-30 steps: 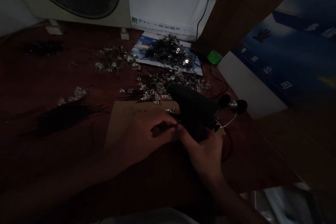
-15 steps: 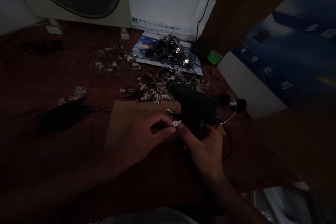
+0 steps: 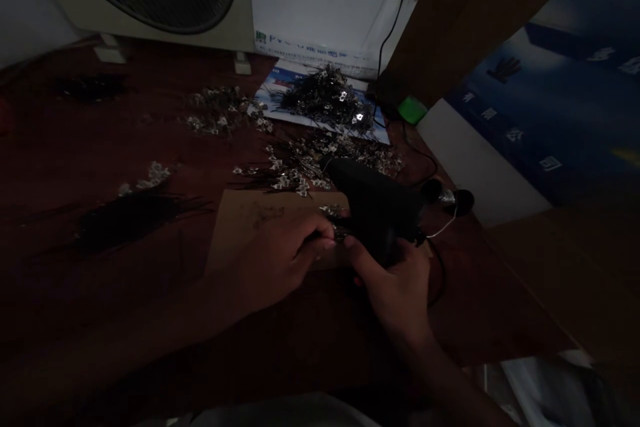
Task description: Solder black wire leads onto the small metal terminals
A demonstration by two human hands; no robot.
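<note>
Head view gives me the left hand [image 3: 277,255] pinched narrow on a small metal terminal [image 3: 341,234], dim but visible at the nose of a black corded tool [image 3: 375,207]. The right hand [image 3: 395,290] wraps that tool from below. Both hands sit over a cardboard sheet [image 3: 260,227] on the dark red counter [image 3: 125,320], with wired terminals [image 3: 325,99] heaped beyond.

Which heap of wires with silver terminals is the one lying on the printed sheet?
The tangled heap at the back, on the blue-and-white printed sheet; the other heaps, like the dark bundle at left, lie directly on the red tabletop.
</note>
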